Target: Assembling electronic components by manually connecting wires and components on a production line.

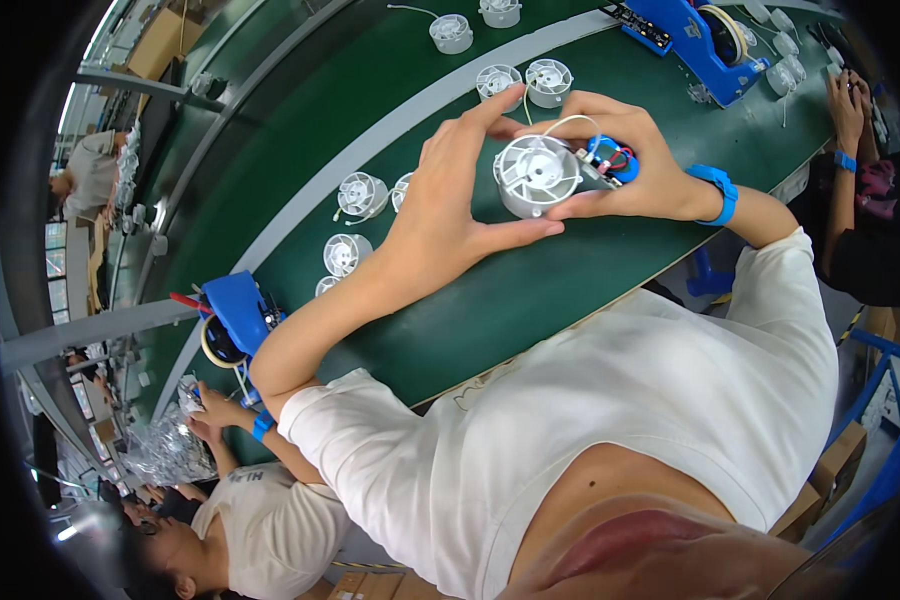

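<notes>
My right hand (pixel 642 160) is closed around a small blue part with red wires (pixel 620 162) and a little circuit board (pixel 598 168). Against these sits a round white plastic fan housing (pixel 536 172), its ribbed face turned up, and my right thumb reaches its lower rim. A thin white cable (pixel 573 118) loops from it towards the right fingers. My left hand (pixel 450 185) curves open around the housing's left side, fingers and thumb spread apart. Its thumb tip lies just below the housing; whether it touches is unclear.
More white fan housings (pixel 550 82) stand on the green table (pixel 460 310) beyond and left of my hands. Blue fixtures (pixel 698 45) stand at far right and left (pixel 238 315). A grey rail (pixel 390 130) borders the far strip. Co-workers' hands (pixel 850 105) work on both sides.
</notes>
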Available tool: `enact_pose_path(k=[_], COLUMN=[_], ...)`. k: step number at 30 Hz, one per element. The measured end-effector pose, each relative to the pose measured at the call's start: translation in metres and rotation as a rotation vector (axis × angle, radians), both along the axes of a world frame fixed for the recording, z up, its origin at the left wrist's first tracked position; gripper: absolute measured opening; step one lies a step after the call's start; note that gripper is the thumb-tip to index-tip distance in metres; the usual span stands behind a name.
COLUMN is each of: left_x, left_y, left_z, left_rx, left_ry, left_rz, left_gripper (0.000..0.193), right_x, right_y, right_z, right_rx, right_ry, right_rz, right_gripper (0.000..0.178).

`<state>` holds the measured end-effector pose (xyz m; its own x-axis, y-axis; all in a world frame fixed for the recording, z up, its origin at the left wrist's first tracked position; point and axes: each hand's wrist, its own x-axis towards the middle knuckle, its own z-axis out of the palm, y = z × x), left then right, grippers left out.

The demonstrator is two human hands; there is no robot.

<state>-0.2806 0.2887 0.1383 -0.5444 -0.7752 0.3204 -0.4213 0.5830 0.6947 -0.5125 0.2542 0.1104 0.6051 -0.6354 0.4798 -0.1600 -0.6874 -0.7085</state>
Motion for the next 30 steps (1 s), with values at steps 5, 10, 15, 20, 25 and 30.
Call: enact_pose_path(k=[5,10,15,20,25,30], left_x=[0.021,0.055,0.076,0.190,0.300,0.333], left_y=[-0.018,-0.050,-0.081,-0.215,-0.345,-0.375], left_z=[0.003,0.010,0.002,-0.074,-0.174,-0.162], left_rx=[-0.018,-0.215,-0.312,0.117,0.240,0.250], left_ry=[0.011,-0.097,-0.193,0.177,0.344,0.200], left_rz=[0.030,0.164,0.220,0.705,1.012,1.275], left_gripper=[0.077,0.064,0.056,0.058,0.067,0.067], right_x=[0.016,-0.001,0.009,-0.001,0.022,0.032], right_y=[-0.013,-0.046,-0.062,-0.036,-0.011,0.003], right_z=[0.018,-0.001,-0.001,0.007,-0.012,-0.022], right_rx=[0.169,0.833,0.607,0.725,0.614,0.534], right_ry=[-0.091,-0.247,-0.222,-0.275,-0.009,0.005], right_rz=[0.044,0.336,1.204,0.928,0.894,0.880], right_gripper=[0.059,0.054,0.043,0.040,0.031,0.029])
